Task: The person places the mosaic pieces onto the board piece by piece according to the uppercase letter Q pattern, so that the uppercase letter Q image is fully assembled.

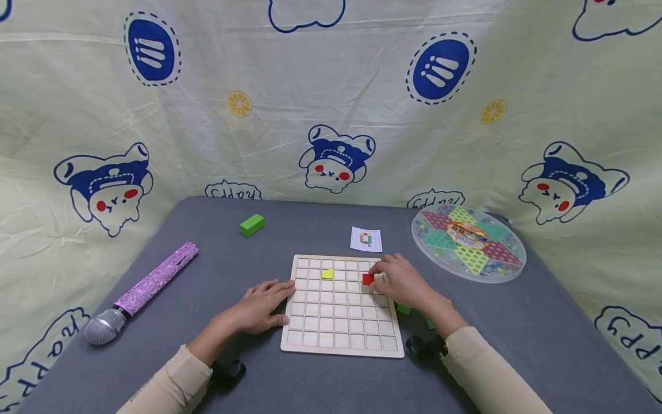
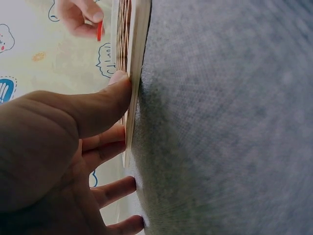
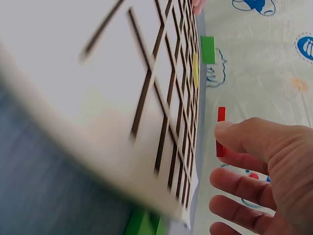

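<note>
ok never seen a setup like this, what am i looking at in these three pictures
There's no machine here, just a person's two bare hands. The wide picture comes from a camera worn on the head, looking forward and down; the other two come from a camera on each wrist.

The left hand touches the left edge of a gridded board. The right hand pinches a flat red piece above it. A yellow piece lies on the grid.

Around the board, on the grey surface, are a small card, a green block, a glittery microphone and a round star-patterned disc.
</note>
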`<control>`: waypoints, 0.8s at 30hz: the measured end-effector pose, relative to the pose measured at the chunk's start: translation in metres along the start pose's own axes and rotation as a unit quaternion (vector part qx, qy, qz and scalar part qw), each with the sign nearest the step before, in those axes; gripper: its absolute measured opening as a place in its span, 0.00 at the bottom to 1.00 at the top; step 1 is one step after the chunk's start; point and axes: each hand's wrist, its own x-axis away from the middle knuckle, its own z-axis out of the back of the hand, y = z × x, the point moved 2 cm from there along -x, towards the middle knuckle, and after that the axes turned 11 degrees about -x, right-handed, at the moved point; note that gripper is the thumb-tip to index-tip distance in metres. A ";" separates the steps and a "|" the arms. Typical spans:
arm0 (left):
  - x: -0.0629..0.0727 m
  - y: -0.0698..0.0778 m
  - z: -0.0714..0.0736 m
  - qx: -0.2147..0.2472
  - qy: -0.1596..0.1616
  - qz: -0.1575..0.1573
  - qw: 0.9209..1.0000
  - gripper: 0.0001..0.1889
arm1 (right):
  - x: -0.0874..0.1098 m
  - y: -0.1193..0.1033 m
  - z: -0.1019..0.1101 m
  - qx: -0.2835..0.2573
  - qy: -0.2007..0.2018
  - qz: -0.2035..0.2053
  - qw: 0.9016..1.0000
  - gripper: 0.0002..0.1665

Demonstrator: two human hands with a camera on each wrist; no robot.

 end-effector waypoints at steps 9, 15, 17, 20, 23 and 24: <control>0.000 -0.001 0.001 -0.001 0.003 -0.004 1.000 0.34 | -0.032 -0.021 -0.015 0.002 -0.031 0.005 1.000 0.12; 0.000 -0.001 0.001 0.002 0.009 -0.008 1.000 0.34 | -0.043 -0.026 -0.023 0.006 -0.031 0.014 0.999 0.11; 0.000 -0.001 0.000 0.002 0.009 -0.009 1.000 0.34 | -0.046 -0.026 -0.025 0.012 -0.032 0.018 0.999 0.10; 0.000 -0.001 0.000 -0.001 0.007 -0.010 1.000 0.34 | -0.050 -0.026 -0.027 0.014 -0.037 0.018 0.999 0.11; 0.001 -0.001 0.001 0.002 0.006 -0.008 1.000 0.34 | -0.052 -0.025 -0.029 0.009 -0.041 0.016 0.999 0.10; 0.001 0.000 0.001 0.003 0.005 -0.007 1.000 0.34 | -0.053 -0.025 -0.029 0.008 -0.042 0.015 0.999 0.11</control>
